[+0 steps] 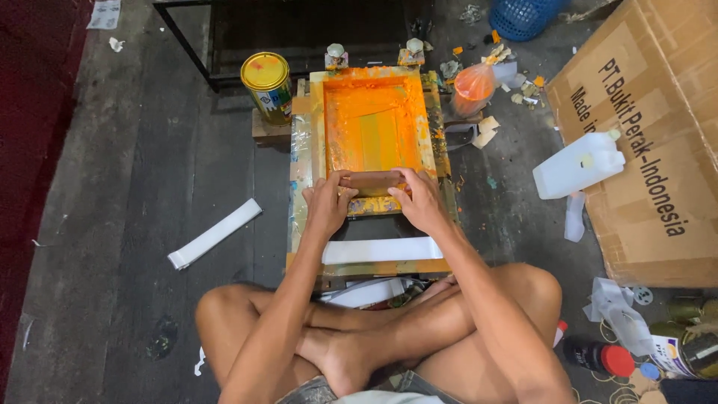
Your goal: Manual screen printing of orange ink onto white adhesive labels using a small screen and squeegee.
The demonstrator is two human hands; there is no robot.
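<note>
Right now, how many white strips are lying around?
2: one white strip lies on the floor, left of the printing frame; another white strip lies across the frame's near end. More may be hidden.

left hand (327, 203), right hand (420, 202), gripping squeegee (372, 182), orange-inked screen frame (372, 123)

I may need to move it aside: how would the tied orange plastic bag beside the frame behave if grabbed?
The orange plastic bag looks soft and bulging, so it would probably sag and shift. Thin film suggests it may tear or leak. Sitting knot-up, it might slump if nudged.
</note>
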